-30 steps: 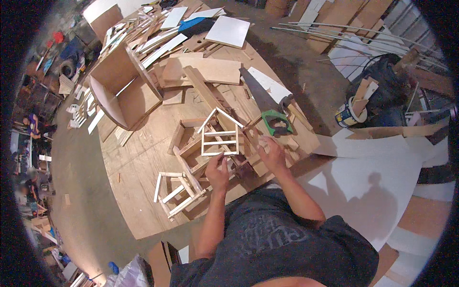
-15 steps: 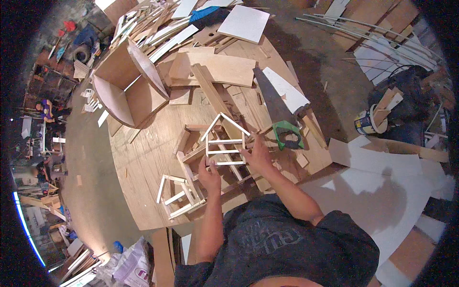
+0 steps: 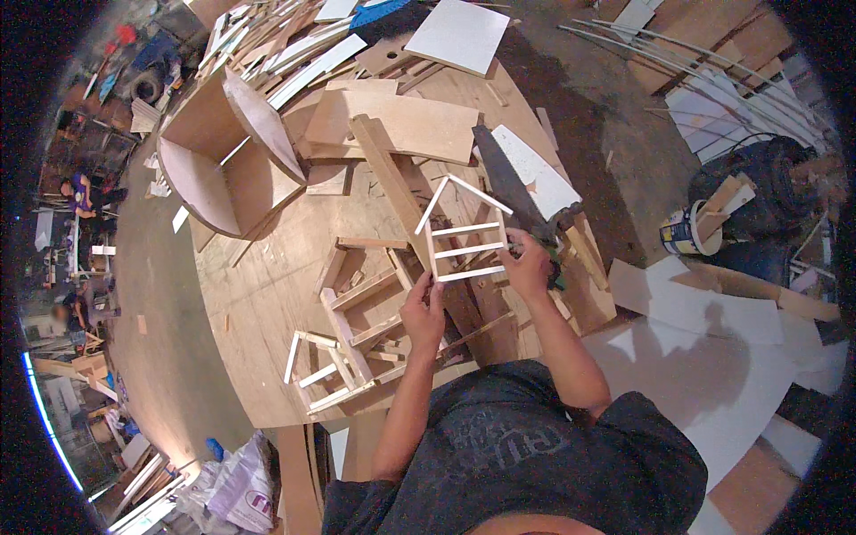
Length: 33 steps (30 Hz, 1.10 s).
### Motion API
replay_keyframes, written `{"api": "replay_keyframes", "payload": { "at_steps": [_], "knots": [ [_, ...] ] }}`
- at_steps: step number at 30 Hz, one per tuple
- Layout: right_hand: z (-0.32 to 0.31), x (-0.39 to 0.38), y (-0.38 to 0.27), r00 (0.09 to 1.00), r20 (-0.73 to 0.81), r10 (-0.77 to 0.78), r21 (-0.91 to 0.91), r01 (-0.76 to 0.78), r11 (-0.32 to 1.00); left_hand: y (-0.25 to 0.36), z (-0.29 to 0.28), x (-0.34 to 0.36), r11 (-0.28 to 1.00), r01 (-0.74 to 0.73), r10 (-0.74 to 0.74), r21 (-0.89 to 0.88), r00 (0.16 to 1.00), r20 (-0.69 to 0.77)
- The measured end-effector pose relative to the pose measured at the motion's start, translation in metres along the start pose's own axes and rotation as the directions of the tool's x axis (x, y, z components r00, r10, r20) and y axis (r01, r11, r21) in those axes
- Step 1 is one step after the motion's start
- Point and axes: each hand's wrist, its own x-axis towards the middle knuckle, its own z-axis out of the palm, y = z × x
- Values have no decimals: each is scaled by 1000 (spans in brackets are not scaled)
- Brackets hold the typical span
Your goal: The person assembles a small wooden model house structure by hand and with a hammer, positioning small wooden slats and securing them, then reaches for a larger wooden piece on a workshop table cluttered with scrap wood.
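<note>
Between both hands I hold a small house-shaped frame [image 3: 467, 252] of thin pale wood strips, with a peaked top and several crossbars. My left hand [image 3: 423, 310] pinches its lower left corner. On its right side, the fingers of my right hand [image 3: 527, 264] grip the upright near the lower crossbars. Just left of my left hand lies a larger wooden frame [image 3: 332, 308] with several compartments. A second small house-shaped frame [image 3: 323, 370] leans at that one's lower left end. Behind my right hand, a handsaw [image 3: 510, 174] lies on the table, its green handle mostly hidden.
On the plywood table [image 3: 267, 303] sits a curved brown corner shelf [image 3: 234, 160]. Flat boards [image 3: 401, 125] and a wood strip pile [image 3: 267, 53] fill the far side. A hammer [image 3: 580, 245] lies at the right edge. A bucket of offcuts [image 3: 685, 230] stands beyond it.
Both my hands have carried the small house frame to the right and slightly away from me, off the larger frame. The saw's green handle is now mostly covered by my right hand.
</note>
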Motion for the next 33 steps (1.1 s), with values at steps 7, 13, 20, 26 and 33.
{"api": "replay_keyframes", "payload": {
  "at_steps": [7, 13, 20, 26, 33],
  "knots": [
    [-9, 9, 17, 986, -99, 136, 23, -135, 991, -26, 9, -10, 946, -254, 246, 203, 967, 64],
    [1, 10, 47, 984, -154, 89, -157, -114, 981, -35, -21, -38, 850, -399, 408, 344, 912, 50],
    [4, -3, 34, 958, -278, -71, -199, 15, 980, -55, -37, -61, 879, -351, 373, 323, 928, -8],
    [-3, -51, -2, 987, 89, -136, -24, 139, 990, -48, -66, -68, 864, -266, 79, 427, 910, 407],
    [13, -109, -9, 911, 397, -107, -151, 180, 972, -84, -70, -84, 813, -282, 49, 509, 905, 422]
  ]
}}
